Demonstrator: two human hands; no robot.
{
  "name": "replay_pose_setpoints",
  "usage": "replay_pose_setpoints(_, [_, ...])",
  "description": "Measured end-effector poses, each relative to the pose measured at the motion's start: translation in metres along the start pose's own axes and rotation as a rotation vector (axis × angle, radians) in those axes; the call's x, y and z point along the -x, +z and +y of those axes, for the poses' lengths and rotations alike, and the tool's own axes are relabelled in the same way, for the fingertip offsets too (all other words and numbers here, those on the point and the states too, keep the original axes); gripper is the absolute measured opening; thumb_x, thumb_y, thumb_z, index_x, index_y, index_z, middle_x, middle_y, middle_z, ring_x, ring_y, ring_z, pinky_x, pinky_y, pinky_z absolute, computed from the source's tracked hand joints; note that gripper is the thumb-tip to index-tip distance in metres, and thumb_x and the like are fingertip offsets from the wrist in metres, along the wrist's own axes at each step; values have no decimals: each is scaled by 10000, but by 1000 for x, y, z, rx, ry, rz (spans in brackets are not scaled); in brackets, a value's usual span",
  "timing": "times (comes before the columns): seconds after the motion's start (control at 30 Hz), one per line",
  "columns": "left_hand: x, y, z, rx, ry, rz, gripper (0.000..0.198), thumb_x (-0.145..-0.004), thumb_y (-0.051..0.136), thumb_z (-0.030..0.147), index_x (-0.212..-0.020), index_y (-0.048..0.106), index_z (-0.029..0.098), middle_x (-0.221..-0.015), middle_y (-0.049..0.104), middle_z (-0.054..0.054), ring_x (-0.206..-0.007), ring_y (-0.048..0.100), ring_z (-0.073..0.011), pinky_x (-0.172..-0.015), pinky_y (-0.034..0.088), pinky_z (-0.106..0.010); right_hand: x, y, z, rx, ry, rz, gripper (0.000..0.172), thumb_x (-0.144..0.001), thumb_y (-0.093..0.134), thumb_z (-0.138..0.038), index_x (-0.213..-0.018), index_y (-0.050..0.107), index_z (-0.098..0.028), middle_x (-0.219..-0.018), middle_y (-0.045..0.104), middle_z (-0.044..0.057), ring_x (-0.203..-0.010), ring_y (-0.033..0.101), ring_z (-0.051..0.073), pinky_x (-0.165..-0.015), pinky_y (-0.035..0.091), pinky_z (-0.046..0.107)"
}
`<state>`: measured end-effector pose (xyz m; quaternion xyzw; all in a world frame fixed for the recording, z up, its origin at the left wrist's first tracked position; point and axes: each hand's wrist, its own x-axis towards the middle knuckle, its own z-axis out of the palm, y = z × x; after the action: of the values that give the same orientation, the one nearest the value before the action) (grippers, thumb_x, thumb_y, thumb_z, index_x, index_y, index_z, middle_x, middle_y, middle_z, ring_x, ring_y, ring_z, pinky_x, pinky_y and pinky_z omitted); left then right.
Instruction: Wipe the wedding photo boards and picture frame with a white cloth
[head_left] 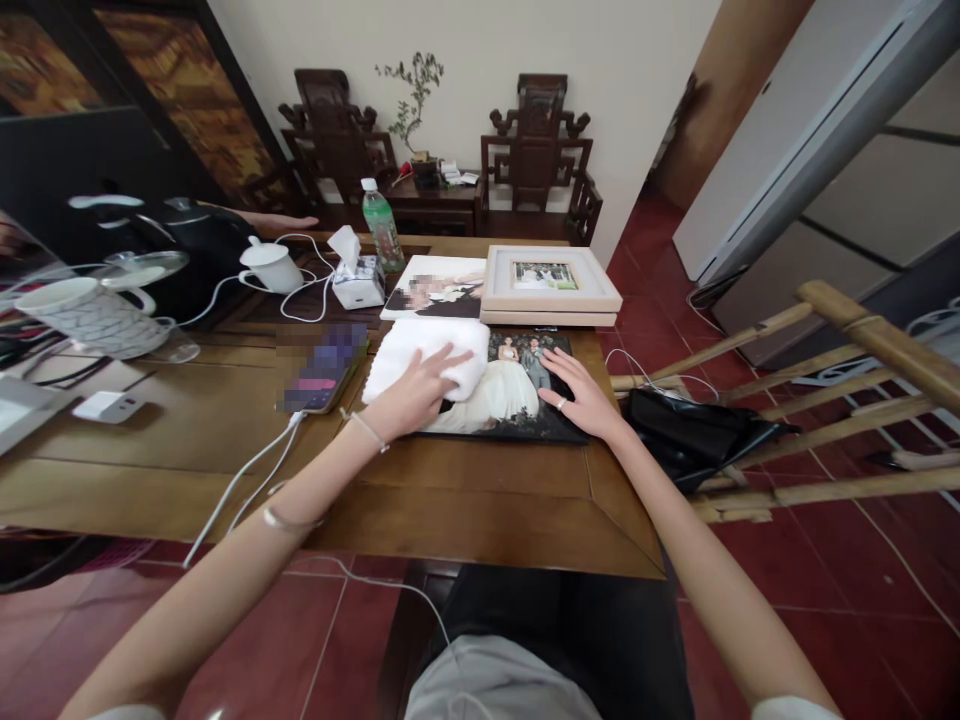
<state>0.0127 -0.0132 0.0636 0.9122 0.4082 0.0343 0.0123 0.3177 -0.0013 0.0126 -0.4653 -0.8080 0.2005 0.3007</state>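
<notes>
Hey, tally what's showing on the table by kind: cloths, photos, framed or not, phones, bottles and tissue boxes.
Cloth: 1
Photos, one of them framed: 3
Phone: 1
Bottle: 1
Tissue box: 1
Total: 7

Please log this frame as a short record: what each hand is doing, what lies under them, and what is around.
Left hand: palm down on a white cloth
Right hand: fingers spread, at the right side of a wedding photo
Wedding photo: flat on the wooden table, partly covered by the cloth
Beyond it: another photo, a pale picture frame
Left of the cloth: phone, cable attached
Farther back: tissue box, bottle, white lidded cup
</notes>
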Motion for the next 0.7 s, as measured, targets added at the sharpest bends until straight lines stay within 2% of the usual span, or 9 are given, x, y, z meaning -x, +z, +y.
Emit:
replay_pose_setpoints(0.2, [62,-14,58,24,67,-111,424,-687,422,-73,-864,721,171,-1577,267,-19,-1469,163,-319,-1157,223,-620,0,2,2,30,-10,12,560,-901,539,-457,-1404,488,-215,-1510,409,99,-1445,266,245,-1181,231,502])
replay_pose_setpoints(0.27, [72,-20,70,33,77,-141,410,-678,436,-69,-837,723,177,-1579,260,-8,-1465,178,-322,-1158,233,-612,0,3,3,41,-13,16,563,-899,540,-461,-1399,494,-206,-1507,413,107,-1443,269,248,-1181,230,502])
replay_pose_setpoints(0.33, [73,-23,72,43,74,-162,416,-682,424,-72,-834,721,176,-1577,267,-3,-1463,187,-321,-1153,243,-614,0,4,4,44,-13,18,563,-896,543,-466,-1397,497,-212,-1504,417,107,-1442,272,254,-1178,230,513])
replay_pose_setpoints(0.43, [59,-25,59,79,55,-155,463,-706,384,-77,-909,712,180,-1568,293,-3,-1463,200,-299,-1144,259,-615,0,3,4,32,-6,16,564,-895,543,-474,-1399,494,-226,-1505,418,100,-1443,270,258,-1176,234,518])
replay_pose_setpoints(0.7, [-15,-14,9,92,-1,-62,429,-748,365,-38,-987,671,146,-1558,315,-74,-1451,230,-322,-1098,272,-668,0,0,2,-16,-14,21,555,-890,558,-485,-1405,482,-293,-1504,425,64,-1440,277,269,-1162,241,558])
